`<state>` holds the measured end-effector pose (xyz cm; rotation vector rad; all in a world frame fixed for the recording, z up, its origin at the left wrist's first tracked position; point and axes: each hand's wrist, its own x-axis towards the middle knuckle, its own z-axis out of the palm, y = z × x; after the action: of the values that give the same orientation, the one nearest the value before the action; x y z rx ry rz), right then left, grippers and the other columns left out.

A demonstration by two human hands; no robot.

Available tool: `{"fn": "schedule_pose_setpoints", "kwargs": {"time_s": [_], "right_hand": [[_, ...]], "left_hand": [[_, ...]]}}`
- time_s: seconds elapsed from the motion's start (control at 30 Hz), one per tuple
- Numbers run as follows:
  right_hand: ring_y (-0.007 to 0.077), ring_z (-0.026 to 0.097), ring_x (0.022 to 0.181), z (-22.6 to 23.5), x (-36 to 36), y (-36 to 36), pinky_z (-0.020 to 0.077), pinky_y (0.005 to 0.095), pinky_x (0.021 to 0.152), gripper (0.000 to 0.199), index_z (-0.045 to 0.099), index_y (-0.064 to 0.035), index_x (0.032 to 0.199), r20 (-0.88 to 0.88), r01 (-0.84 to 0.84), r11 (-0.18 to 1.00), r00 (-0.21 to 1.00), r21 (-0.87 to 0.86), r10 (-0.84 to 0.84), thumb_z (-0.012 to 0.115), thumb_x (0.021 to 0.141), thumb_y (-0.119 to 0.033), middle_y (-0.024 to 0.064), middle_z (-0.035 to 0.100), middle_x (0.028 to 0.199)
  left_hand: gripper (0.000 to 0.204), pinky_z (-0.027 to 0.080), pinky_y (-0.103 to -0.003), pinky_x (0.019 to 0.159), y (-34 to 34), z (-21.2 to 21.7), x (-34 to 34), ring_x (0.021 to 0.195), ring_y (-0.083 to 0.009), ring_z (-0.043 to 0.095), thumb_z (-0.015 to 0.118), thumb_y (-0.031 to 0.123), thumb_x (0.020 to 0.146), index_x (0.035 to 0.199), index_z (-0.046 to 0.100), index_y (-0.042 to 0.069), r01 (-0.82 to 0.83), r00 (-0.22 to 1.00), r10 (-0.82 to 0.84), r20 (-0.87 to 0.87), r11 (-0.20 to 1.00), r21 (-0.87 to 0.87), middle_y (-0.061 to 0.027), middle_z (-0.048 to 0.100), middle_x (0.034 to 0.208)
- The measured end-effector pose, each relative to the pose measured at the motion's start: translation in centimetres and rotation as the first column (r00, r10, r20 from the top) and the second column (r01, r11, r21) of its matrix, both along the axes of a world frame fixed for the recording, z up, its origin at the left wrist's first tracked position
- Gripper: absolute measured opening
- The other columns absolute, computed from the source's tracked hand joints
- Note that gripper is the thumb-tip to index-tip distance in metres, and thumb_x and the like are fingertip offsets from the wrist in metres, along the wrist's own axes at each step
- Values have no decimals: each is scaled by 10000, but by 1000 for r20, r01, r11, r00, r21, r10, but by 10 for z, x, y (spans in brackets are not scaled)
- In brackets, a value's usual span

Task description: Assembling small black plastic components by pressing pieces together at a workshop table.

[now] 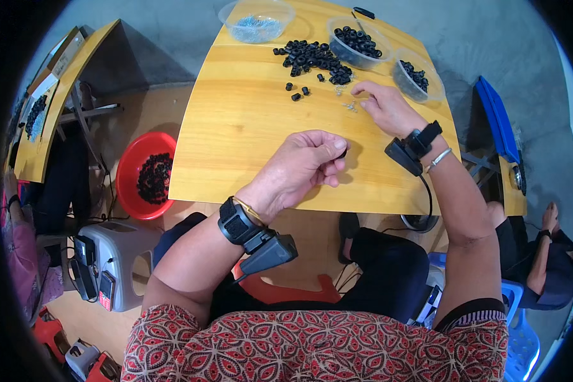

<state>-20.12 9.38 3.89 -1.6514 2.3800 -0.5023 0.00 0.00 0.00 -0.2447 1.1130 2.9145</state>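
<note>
A small black rubber ring (342, 153) is being pinched between the thumb and curled fingers of the left hand (305, 164), which is being held loosely clenched over the near middle of the wooden table (235, 127). The right hand (385, 107) is being rested half open, palm down, its fingertips being pressed toward a small metal screw (350, 106) lying on the tabletop — whether the piece is actually gripped cannot be told. Just beyond, a loose pile of black rings (312, 57) is being kept near the far edge, flanked by three clear plastic bowls (356, 43). Bare wood is being left open to the left of both hands, right up to the table's near edge. Both forearms are being angled in from the lower edge — each wrist is being wrapped by a black strapped device (251, 232). A red tub of black rings (148, 175) is being kept on the floor, left of the table.
</note>
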Motion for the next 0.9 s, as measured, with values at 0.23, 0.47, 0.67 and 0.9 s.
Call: {"fn": "schedule_pose_setpoints", "kwargs": {"time_s": [0.23,0.47,0.67,0.9], "right_hand": [[302,520,665,-8,-1,-8,411,357,603,112,490,-24,859,-78,-108,994,991,15,109,468,751,-45,155,532,698],[170,416,537,-3,-2,1,367,291,523,81,485,-22,828,38,33,999,999,7,-33,499,768,-74,73,444,574],[149,380,508,5,8,15,349,279,494,101,477,-18,831,-8,-46,999,999,-13,46,528,778,-87,57,406,543],[296,519,579,0,70,37,396,359,534,198,427,-21,910,-60,-141,990,988,11,142,545,757,-60,157,488,609]], "left_hand": [[174,461,-217,528,-4,0,6,569,-92,510,501,159,855,900,556,1,4,1000,-4,22,1000,0,-36,555,687],[180,462,-224,534,-3,0,2,575,-93,512,493,161,858,906,558,0,5,1000,-5,12,1000,-2,-38,558,690],[202,466,-225,539,-4,1,0,577,-90,506,478,157,866,959,538,-13,39,998,-38,57,999,-22,-34,549,700],[217,462,-225,536,-4,4,1,576,-84,490,466,158,872,990,520,-17,93,990,-83,112,992,-90,-28,536,725]]}}
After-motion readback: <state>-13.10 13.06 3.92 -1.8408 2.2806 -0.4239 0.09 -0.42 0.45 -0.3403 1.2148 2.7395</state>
